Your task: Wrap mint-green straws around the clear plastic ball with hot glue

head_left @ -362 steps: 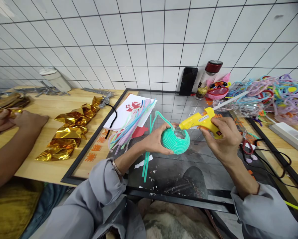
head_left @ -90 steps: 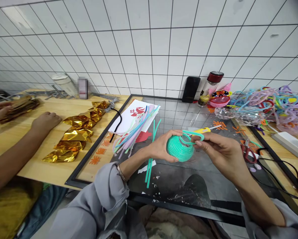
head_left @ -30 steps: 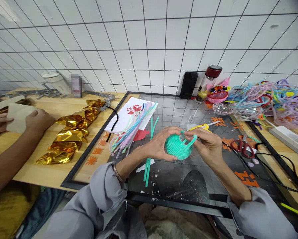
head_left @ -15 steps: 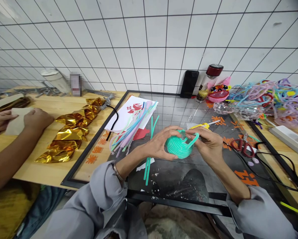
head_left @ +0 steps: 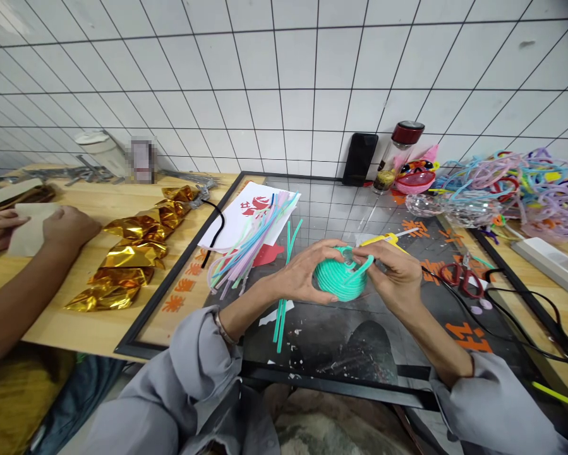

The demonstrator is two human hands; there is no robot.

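Observation:
My left hand (head_left: 305, 272) is wrapped round the left side of a ball (head_left: 341, 281) coiled in green pipe cleaner, with a clear top showing through. Pinched in my right hand (head_left: 393, 270) is the loose end of the green pipe cleaner (head_left: 361, 272), which loops off the upper right of the ball. Below my left wrist lie two straight green strips (head_left: 280, 325) beside a torn bit of white paper. Just behind my right hand rests a yellow glue gun (head_left: 383, 239), partly hidden by it.
Pastel pipe cleaners (head_left: 250, 253) lie on white paper (head_left: 227, 221). Red scissors (head_left: 464, 281) and black cords are at right, near a power strip (head_left: 549, 262). A phone (head_left: 360, 159) and bottle (head_left: 400, 155) stand behind. Gold foil (head_left: 132, 253) lies left, by a co-worker's hands (head_left: 68, 227) holding paper.
My right hand has shifted slightly left and the loop of pipe cleaner is now lower and flatter against the ball. My left hand keeps its hold.

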